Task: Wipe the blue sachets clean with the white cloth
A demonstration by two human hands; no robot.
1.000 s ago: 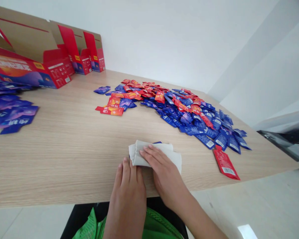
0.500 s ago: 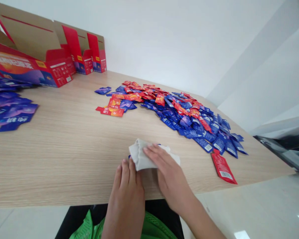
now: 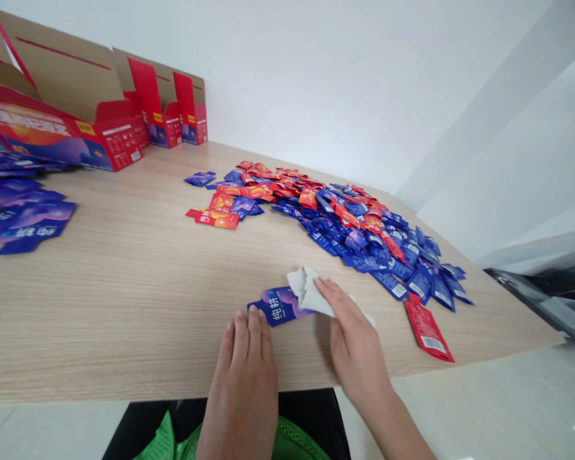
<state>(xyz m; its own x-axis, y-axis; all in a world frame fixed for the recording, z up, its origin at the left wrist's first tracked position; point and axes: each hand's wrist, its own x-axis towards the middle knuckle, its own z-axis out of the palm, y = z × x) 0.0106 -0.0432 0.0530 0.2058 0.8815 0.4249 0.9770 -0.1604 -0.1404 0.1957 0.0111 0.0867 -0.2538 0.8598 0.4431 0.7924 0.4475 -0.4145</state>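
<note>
A blue sachet (image 3: 278,305) with white lettering and purple print lies flat on the wooden table. My left hand (image 3: 248,364) rests palm down with fingers stretched out, its fingertips pressing the sachet's left end to the table. In my right hand (image 3: 352,329) is a folded white cloth (image 3: 311,292), held under the fingers. The cloth covers the sachet's right end, which is hidden beneath it. Right of that hand, a red sachet (image 3: 430,331) with a white barcode label lies by itself near the table's front edge.
Behind my hands spreads a heap of red and blue sachets (image 3: 359,239). More blue sachets (image 3: 36,220) lie stacked at the left. Open red cardboard boxes (image 3: 119,144) stand at the back left against the white wall. The table's front edge runs below my wrists.
My right hand has slid to the right with the white cloth, uncovering the left and middle parts of the blue sachet. The left hand has stayed in place.
</note>
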